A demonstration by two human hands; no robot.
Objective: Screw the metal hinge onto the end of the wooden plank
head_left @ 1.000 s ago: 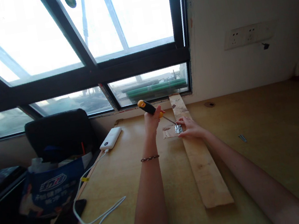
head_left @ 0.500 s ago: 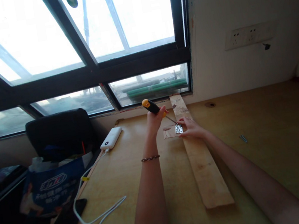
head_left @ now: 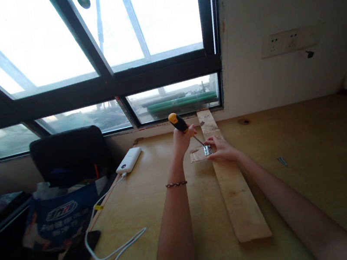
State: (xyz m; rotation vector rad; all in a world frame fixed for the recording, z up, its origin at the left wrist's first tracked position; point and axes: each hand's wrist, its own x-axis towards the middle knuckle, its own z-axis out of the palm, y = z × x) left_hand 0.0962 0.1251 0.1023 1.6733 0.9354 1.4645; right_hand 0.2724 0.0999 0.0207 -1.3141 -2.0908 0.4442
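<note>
My left hand (head_left: 181, 139) is closed around a screwdriver (head_left: 179, 123) with a yellow and black handle, its shaft slanting down to a small metal hinge (head_left: 207, 150). The hinge sits at the left edge of a long wooden plank (head_left: 236, 194) lying on the table, next to a small flat wood piece (head_left: 196, 155). My right hand (head_left: 223, 149) rests on the plank with its fingers pinching the hinge.
A white power bank (head_left: 128, 160) with a white cable (head_left: 113, 249) lies left on the wooden table (head_left: 318, 195). A black chair (head_left: 68, 153) and a blue printed bag (head_left: 58, 216) stand at the left. Loose screws (head_left: 281, 160) lie to the right. Wall sockets (head_left: 284, 41) sit above.
My left hand has moved right and closer to the hinge, and the screwdriver handle has tipped more upright. My right hand has stayed on the hinge.
</note>
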